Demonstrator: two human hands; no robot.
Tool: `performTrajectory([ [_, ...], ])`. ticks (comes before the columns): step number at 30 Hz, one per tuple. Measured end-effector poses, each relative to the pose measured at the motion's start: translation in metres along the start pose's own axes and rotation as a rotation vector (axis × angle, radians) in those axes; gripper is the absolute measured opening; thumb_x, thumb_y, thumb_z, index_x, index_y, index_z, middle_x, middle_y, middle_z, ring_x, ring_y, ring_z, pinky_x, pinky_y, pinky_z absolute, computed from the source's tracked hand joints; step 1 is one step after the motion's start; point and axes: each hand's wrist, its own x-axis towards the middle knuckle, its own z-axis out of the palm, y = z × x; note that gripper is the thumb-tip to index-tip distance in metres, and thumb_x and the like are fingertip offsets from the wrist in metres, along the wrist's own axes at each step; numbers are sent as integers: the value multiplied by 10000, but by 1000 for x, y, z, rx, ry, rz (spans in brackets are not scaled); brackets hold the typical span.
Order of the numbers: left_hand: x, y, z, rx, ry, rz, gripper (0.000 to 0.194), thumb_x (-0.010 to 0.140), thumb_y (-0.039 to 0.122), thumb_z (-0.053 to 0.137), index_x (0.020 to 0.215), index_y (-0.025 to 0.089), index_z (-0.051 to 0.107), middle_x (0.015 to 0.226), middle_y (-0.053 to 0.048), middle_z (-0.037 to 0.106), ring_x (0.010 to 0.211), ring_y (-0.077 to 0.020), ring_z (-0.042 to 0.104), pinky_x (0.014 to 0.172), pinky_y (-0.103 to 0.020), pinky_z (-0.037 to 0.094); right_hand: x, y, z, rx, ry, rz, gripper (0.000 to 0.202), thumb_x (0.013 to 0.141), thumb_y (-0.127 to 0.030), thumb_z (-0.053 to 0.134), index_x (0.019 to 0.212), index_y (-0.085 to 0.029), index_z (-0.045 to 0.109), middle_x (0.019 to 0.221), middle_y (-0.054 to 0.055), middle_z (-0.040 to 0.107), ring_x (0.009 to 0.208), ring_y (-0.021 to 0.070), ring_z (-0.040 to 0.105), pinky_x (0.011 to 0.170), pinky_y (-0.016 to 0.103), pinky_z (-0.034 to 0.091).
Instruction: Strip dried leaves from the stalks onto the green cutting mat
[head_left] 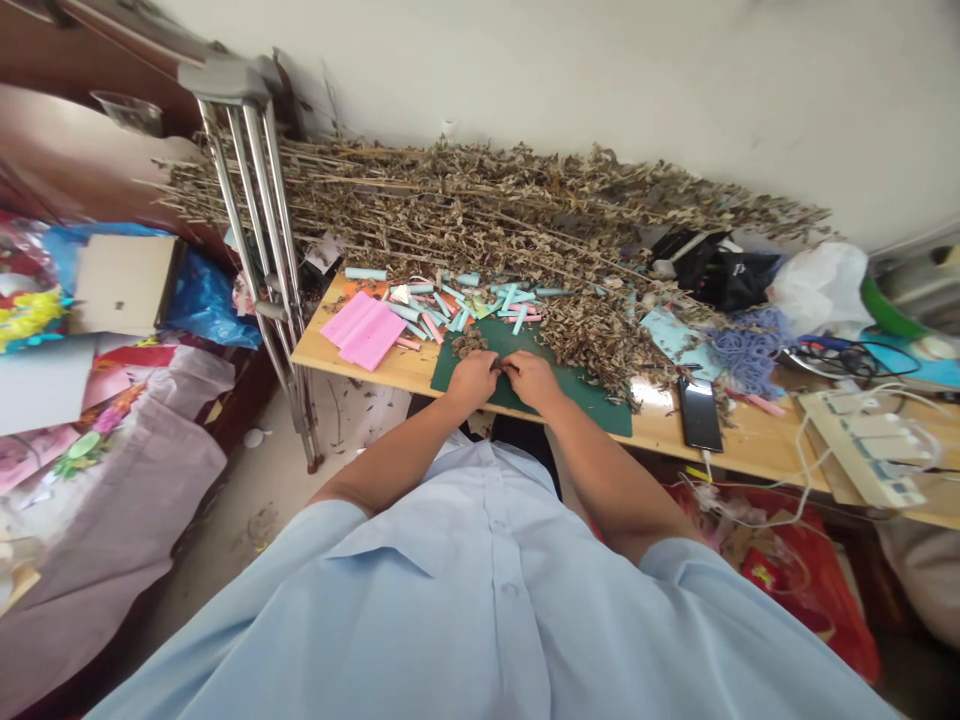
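A dark bit [502, 366] sat pinched between the fingers of the left hand [474, 380] and right hand [531, 380], above the mat [589, 411]. Crumbs [469, 343] lay just beyond the left fingers, leaves [589, 340] right of both, pink paper [367, 330] farther left.

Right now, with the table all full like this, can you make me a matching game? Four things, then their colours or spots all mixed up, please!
Things
1. mat
2. phone
3. yarn
4. pink paper

Clues
A. purple, in a loopy tangle
B. near the left end of the table
C. black, with a white cord at one end
D. green, under the left hand and right hand

Right pairs: 1-D, 2-C, 3-A, 4-B
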Motion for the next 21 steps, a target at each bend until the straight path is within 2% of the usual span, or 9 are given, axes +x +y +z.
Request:
performTrajectory([
  [3,2,6,-2,267,-88,12,151,885,204,562,963,163,685,1025,-130,650,999,-253,630,926,-369,493,-1,-4,1,-10,3,25,214,886,-126,545,950,-203,735,950,65,719,938,210,647,879,314,493],
  [6,3,8,-4,396,-105,25,182,912,196,513,967,149,680,1026,-126,658,979,-231,641,872,-321,504,0,-5,2,1,-5,20,207,882,-137,555,972,-212,725,971,60,721,949,212,643,883,312,481],
  [11,4,7,-3,454,-123,28,234,939,194,469,989,129,688,1038,-141,666,978,-225,648,865,-304,503,3,-7,4,-40,-13,19,206,870,-143,549,964,-206,721,954,67,717,931,219,636,857,315,470],
  [15,5,7,0,472,-108,19,243,934,194,477,1011,114,693,1041,-151,664,981,-231,650,872,-311,503,4,-8,9,-59,34,51,191,845,-156,559,923,-187,730,883,75,713,857,218,629,807,313,466],
  [21,6,6,1,459,-106,22,269,944,219,465,987,123,712,1039,-148,667,964,-227,652,860,-309,503,4,-2,16,133,123,179,178,808,-204,592,873,-194,758,800,44,728,747,189,633,757,304,490],
])
